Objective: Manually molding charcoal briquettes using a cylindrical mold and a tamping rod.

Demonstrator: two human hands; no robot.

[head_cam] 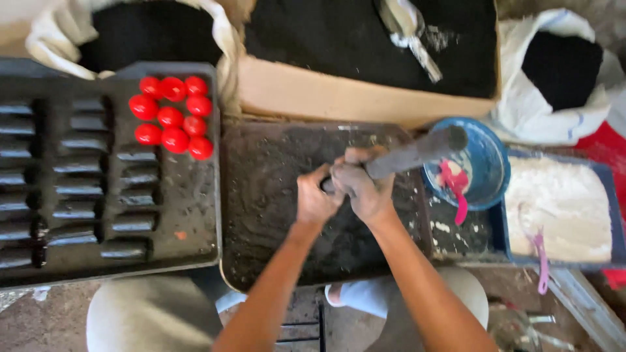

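**Inspector:** Report the hands.

**Assistant:** Both are over the dark tray point(261, 215) at centre, which is coated in black powder. The right hand point(362, 186) has its fingers wrapped and pressed together around the lower end of a grey cylindrical tool point(417, 152). The left hand point(316, 199) sits just beside it, touching it, fingers curled inward at the tool's base (what they pinch, if anything, I cannot tell; the right hand covers it).

**Inspector:** Orientation of the tool?

**Assistant:** Its long axis runs on a slant, from the hands at lower left up to the right. The free end points toward the blue bowl point(492, 156) and overlaps its rim in this view. The lower end is hidden inside the grip, above the tray surface.

**Inspector:** Surroundings?

**Assistant:** To the left, a black moulded tray point(189, 221) with rows of dark cylinders point(134, 225) in slots, and a cluster of red balls point(173, 120) at its upper right. Beyond the work tray, a cardboard box point(306, 88) of black powder with a metal scoop point(407, 32) lying in it. White sacks point(521, 85) of black powder stand at both upper corners. To the right, a blue tray point(616, 208) of white powder with a pink spoon point(540, 251); another pink implement point(456, 186) rests in the bowl.
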